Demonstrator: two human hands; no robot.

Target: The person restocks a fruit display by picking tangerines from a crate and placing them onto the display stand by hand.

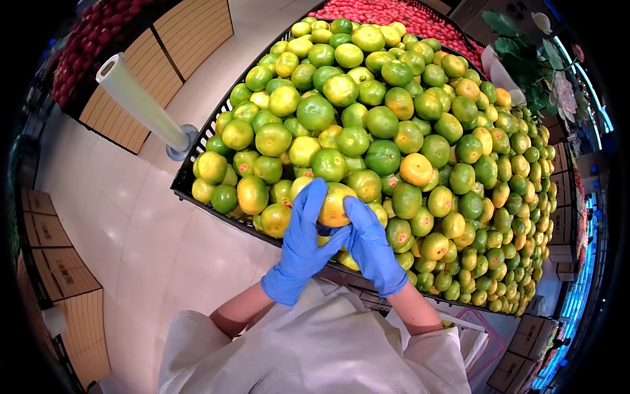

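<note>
A black crate is heaped with green and yellow citrus fruits; small red fruits are seen beyond its far edge; a plastic bag roll is stood beside it; above the near edge, one yellowish fruit is gripped between the blue-gloved left hand and right hand, fingers curled around it

blue gloves gathered at the wrists, loose pale top with soft folds, wide short sleeves, bare forearms
</note>
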